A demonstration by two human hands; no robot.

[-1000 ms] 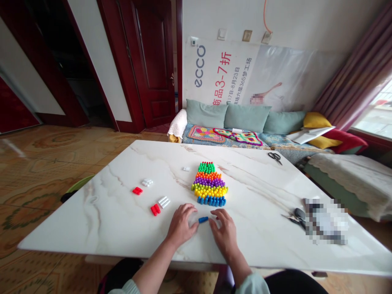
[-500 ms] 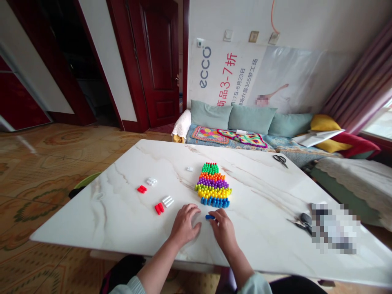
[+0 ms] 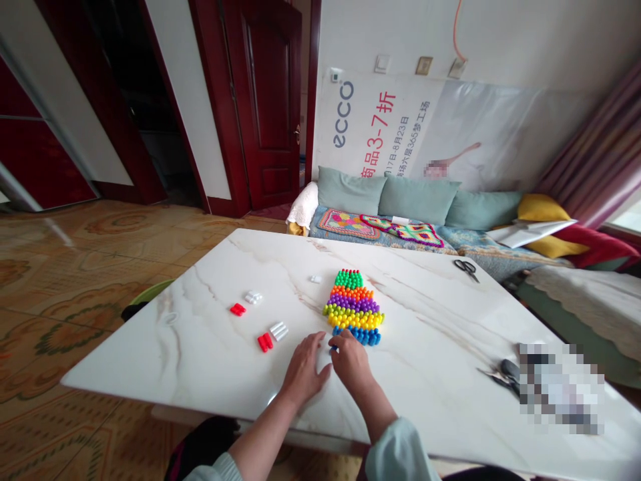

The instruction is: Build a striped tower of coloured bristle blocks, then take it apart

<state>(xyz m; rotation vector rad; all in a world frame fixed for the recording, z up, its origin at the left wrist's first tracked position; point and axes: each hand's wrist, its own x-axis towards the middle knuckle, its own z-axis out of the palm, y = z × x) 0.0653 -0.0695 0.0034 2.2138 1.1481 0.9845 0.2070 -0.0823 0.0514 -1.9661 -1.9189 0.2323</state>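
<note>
Rows of small rounded plastic pieces [image 3: 353,304] stand on the marble-patterned table [image 3: 200,361], running from red and green at the far end through orange, purple, lime and yellow to blue. At the near blue row [image 3: 370,337], my right hand [image 3: 352,364] pinches a small blue plastic piece [image 3: 333,348], mostly covered by the fingers. My left hand [image 3: 304,367] rests close by on the left, its thumb and fingers apart and nothing visible between them. Beyond that hand lie red pieces [image 3: 265,342] and white pieces [image 3: 279,331].
Farther left are more red pieces [image 3: 238,309] and white pieces [image 3: 254,297]; another small white piece [image 3: 315,279] lies by the rows. Scissors [image 3: 466,270] lie at the far right edge, and a dark-handled cutting tool [image 3: 508,375] nearer. A sofa [image 3: 451,234] stands behind the table.
My right hand has moved slightly left and forward with the blue piece, up against the near blue row. My left hand stays almost in place. The whole view has shifted slightly.
</note>
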